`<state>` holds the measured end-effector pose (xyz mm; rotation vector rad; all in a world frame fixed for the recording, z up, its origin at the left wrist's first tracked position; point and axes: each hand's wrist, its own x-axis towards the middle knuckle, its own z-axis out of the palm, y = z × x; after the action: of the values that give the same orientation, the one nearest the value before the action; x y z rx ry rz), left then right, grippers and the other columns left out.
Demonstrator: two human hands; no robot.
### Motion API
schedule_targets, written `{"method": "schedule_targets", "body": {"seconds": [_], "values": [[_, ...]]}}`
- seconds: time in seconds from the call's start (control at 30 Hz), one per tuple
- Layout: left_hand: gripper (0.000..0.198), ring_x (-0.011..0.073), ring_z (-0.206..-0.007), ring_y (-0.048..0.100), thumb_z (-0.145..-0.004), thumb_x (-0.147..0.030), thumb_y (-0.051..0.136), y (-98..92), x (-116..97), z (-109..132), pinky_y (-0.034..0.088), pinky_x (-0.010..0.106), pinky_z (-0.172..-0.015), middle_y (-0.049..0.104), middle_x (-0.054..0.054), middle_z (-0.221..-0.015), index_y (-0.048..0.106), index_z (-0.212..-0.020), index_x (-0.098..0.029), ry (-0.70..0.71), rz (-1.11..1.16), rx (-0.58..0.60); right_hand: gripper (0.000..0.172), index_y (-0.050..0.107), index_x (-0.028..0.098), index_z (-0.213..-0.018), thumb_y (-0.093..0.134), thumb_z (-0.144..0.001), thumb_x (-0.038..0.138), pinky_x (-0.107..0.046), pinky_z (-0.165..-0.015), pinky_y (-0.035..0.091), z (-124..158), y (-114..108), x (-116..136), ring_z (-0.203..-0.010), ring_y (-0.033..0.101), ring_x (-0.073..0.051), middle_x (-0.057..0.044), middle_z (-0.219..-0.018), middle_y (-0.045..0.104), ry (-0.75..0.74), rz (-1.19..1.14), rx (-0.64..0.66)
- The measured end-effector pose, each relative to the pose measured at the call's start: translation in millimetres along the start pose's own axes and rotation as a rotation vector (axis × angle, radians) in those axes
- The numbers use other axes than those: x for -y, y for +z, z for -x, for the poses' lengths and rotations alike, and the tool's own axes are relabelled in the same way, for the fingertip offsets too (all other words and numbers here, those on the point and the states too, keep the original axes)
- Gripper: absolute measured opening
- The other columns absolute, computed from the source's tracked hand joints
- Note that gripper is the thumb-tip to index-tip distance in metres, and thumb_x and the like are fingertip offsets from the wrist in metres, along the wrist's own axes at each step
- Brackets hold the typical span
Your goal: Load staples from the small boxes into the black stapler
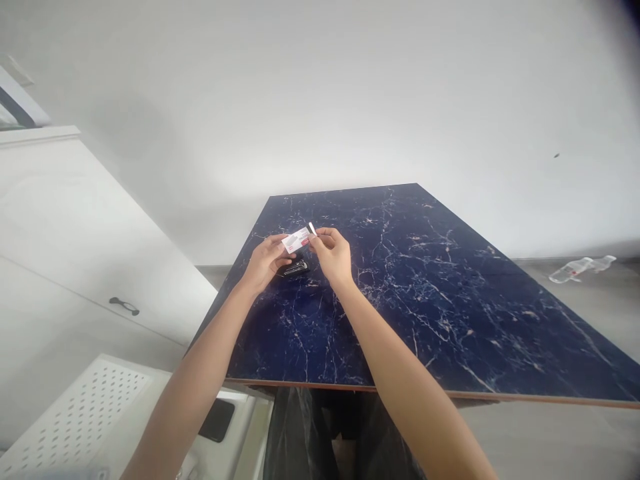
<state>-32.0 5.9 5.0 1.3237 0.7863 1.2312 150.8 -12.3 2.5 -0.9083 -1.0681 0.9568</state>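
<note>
A small white card (295, 241) with red print and a dark band at its right end is held above the table, tilted up to the right. Its left end is between the thumb and fingers of my left hand (265, 260). My right hand (333, 253) pinches the right end near the dark band. Just below the card, a small black object (296, 267) with a lighter edge lies on the table, close to my left fingers. My left hand and the card partly cover it, so its kind cannot be made out.
The dark blue marbled table (400, 293) runs up to a white wall (320, 100). A white cabinet (100, 233) with a dark handle stands left. Below it, a white perforated surface (90, 407) and a black phone-like slab (218, 420) show. Clear plastic bottles (580, 268) lie beyond the table's right edge.
</note>
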Motion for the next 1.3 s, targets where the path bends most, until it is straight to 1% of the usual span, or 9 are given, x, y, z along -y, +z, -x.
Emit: {"method": "schedule_targets", "body": {"seconds": [0.13,0.37,0.63,0.77,0.9,1.1,1.17,1.23,1.3], "values": [[0.038,0.0158,-0.082,0.071,-0.08,-0.036,0.081,-0.6,-0.3,0.1,0.06,0.028,-0.072,0.073,0.007,-0.107,0.067,-0.112,-0.021,0.028,-0.006,-0.041,0.031,0.064,0.022,-0.101,0.061,-0.088,0.049,-0.034,-0.085,0.06,2.3,0.6,3.3,-0.094,0.074,-0.02,-0.007,-0.105,0.076,-0.031,0.052,0.029],[0.037,0.0133,-0.077,0.07,-0.076,-0.033,0.084,-3.7,-0.1,0.3,0.06,0.027,-0.07,0.072,0.007,-0.113,0.07,-0.108,-0.021,0.018,-0.023,-0.025,0.026,0.066,0.02,-0.091,0.068,-0.081,0.044,-0.037,-0.08,0.062,-3.7,-1.8,-3.4,-0.082,0.074,-0.021,-0.007,-0.092,0.076,0.118,-0.055,-0.003],[0.036,0.0158,-0.086,0.07,-0.076,-0.033,0.084,-6.2,-0.8,-0.3,0.061,0.03,-0.077,0.072,0.007,-0.113,0.071,-0.108,-0.021,0.042,-0.035,-0.037,0.022,0.068,0.02,-0.084,0.071,-0.078,0.042,-0.037,-0.081,0.061,-6.5,-8.4,-5.8,-0.077,0.073,-0.02,-0.004,-0.085,0.076,0.09,-0.04,0.077],[0.039,0.0149,-0.08,0.07,-0.076,-0.034,0.084,-7.2,-0.7,-0.9,0.06,0.03,-0.074,0.072,0.007,-0.111,0.071,-0.11,-0.022,0.031,-0.047,-0.026,0.026,0.068,0.021,-0.093,0.067,-0.082,0.045,-0.036,-0.081,0.061,-3.7,-6.9,-3.0,-0.079,0.073,-0.019,-0.005,-0.091,0.077,0.071,-0.01,0.111],[0.04,0.0175,-0.087,0.071,-0.075,-0.036,0.085,-7.9,0.9,-1.1,0.06,0.032,-0.078,0.072,0.008,-0.111,0.071,-0.109,-0.021,0.029,-0.038,-0.038,0.027,0.071,0.021,-0.095,0.064,-0.084,0.045,-0.035,-0.081,0.061,-2.1,-4.9,-3.5,-0.081,0.073,-0.019,-0.004,-0.095,0.077,0.018,0.07,0.141],[0.04,0.0168,-0.085,0.07,-0.074,-0.036,0.085,-8.7,-0.7,-2.2,0.059,0.031,-0.077,0.073,0.008,-0.11,0.07,-0.108,-0.02,0.04,-0.044,-0.026,0.025,0.072,0.022,-0.097,0.068,-0.08,0.039,-0.033,-0.078,0.06,-4.5,-8.1,-3.7,-0.084,0.072,-0.018,-0.004,-0.095,0.077,0.063,0.022,0.223],[0.041,0.0158,-0.078,0.069,-0.075,-0.039,0.083,-14.0,-2.0,-6.3,0.059,0.031,-0.074,0.073,0.008,-0.105,0.069,-0.109,-0.02,0.083,-0.076,-0.094,0.027,0.072,0.023,-0.103,0.067,-0.081,0.039,-0.032,-0.077,0.06,-4.8,-8.6,-3.5,-0.089,0.071,-0.019,-0.004,-0.104,0.076,0.083,0.024,0.274],[0.039,0.0151,-0.074,0.068,-0.077,-0.042,0.08,-23.9,-1.7,-11.6,0.057,0.03,-0.072,0.073,0.006,-0.098,0.069,-0.106,-0.019,0.167,-0.133,-0.261,0.032,0.071,0.025,-0.111,0.066,-0.082,0.038,-0.031,-0.077,0.059,-4.9,-7.9,-6.0,-0.093,0.071,-0.019,-0.004,-0.112,0.074,0.13,0.029,0.26],[0.033,0.0154,-0.073,0.067,-0.08,-0.044,0.076,-37.0,1.3,-15.8,0.055,0.029,-0.07,0.072,0.004,-0.092,0.068,-0.1,-0.019,0.241,-0.236,-0.449,0.033,0.07,0.023,-0.112,0.064,-0.082,0.035,-0.032,-0.075,0.059,-5.5,-6.6,-12.3,-0.089,0.071,-0.018,-0.006,-0.108,0.074,0.188,0.076,0.18]]}}
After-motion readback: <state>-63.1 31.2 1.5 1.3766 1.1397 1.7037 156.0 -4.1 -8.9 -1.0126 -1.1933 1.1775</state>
